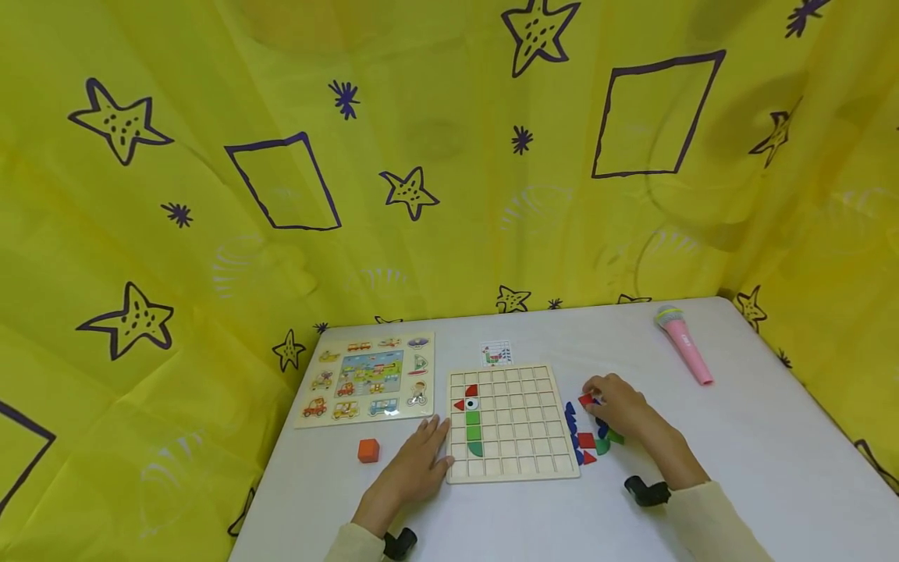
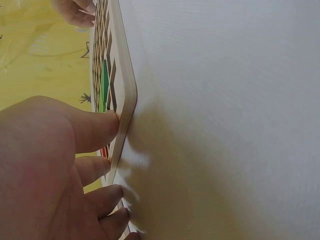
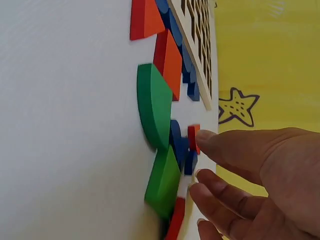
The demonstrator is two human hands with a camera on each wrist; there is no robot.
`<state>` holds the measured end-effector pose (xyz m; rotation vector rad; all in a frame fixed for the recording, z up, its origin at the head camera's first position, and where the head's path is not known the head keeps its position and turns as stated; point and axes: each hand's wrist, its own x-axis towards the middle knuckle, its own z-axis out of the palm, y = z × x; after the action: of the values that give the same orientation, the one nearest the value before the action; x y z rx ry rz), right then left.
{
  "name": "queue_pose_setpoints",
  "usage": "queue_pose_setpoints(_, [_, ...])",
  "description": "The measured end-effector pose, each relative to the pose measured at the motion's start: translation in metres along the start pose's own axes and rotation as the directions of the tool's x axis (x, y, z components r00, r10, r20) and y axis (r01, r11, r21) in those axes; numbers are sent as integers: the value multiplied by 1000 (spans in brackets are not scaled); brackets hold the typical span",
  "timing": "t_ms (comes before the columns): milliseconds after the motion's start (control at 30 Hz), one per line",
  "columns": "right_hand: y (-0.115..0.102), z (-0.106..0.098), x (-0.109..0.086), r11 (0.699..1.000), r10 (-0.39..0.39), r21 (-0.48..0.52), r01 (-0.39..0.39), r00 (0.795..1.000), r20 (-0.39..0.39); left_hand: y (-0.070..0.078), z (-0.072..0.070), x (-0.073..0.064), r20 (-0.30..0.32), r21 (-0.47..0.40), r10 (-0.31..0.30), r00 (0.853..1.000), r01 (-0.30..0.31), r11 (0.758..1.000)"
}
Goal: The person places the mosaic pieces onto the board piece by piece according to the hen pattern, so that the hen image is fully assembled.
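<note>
A wooden grid board (image 1: 520, 425) lies on the white table. In its left columns sit a red quarter-circle (image 1: 471, 390), a red triangle (image 1: 460, 405), an eye tile (image 1: 472, 404), green squares (image 1: 473, 425) and a green quarter-circle (image 1: 475, 449). My left hand (image 1: 416, 464) rests against the board's left edge, thumb and fingertips touching the rim (image 2: 129, 100). Right of the board, my right hand (image 1: 620, 407) is over loose pieces, its thumb right at a small red piece (image 3: 192, 137) and the other fingers apart from the thumb. Near it lie a green quarter-circle (image 3: 155, 107) and a green block (image 3: 164, 184).
Blue pieces (image 1: 571, 425) line the board's right edge, beside a red square (image 1: 586, 441). A picture card (image 1: 496, 353) lies behind the board. To the left are a vehicle puzzle (image 1: 326, 390) and an orange cube (image 1: 368, 450). A pink microphone (image 1: 687, 347) lies back right.
</note>
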<state>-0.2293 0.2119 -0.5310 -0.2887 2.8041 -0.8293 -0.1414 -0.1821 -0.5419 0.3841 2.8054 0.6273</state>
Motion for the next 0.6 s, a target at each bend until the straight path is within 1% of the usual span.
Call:
queue_pose_setpoints(333, [21,-20,-26,999,41,19,-42,998,49,-1,2,1,5,3,-2,1000,2,1000])
queue_pose_setpoints(467, [29,-21,-35,998,61,22,-62,995,76,-1,2,1,8,4,-2,1000,2,1000])
queue_pose_setpoints(600, [30,-18,-44,997,75,7,-75,996,55,-1,2,2,8,-1,-4,1000,4,1000])
